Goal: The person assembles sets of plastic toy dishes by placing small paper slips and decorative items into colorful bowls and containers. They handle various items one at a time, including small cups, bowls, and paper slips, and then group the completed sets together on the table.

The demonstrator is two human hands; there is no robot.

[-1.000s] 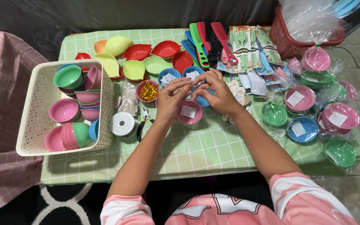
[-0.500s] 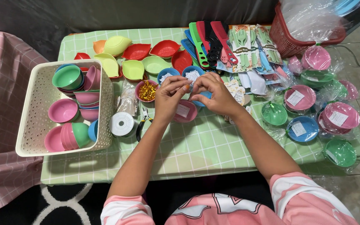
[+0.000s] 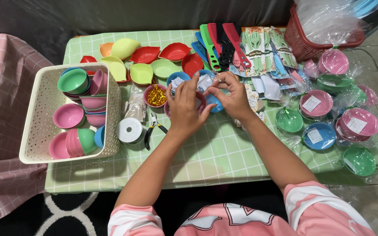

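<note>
A blue bowl with clear wrap is held between both hands, just right of the basket.

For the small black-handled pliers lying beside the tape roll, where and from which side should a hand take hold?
Grip the pliers by the two black handles, probably from above on the near side: they lie flat on the table, handles splayed toward the person, nose pointing away toward the bowls.

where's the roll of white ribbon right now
In the head view the roll of white ribbon sits on the green table, just right of the white basket and left of the pliers, near the left hand.
</note>
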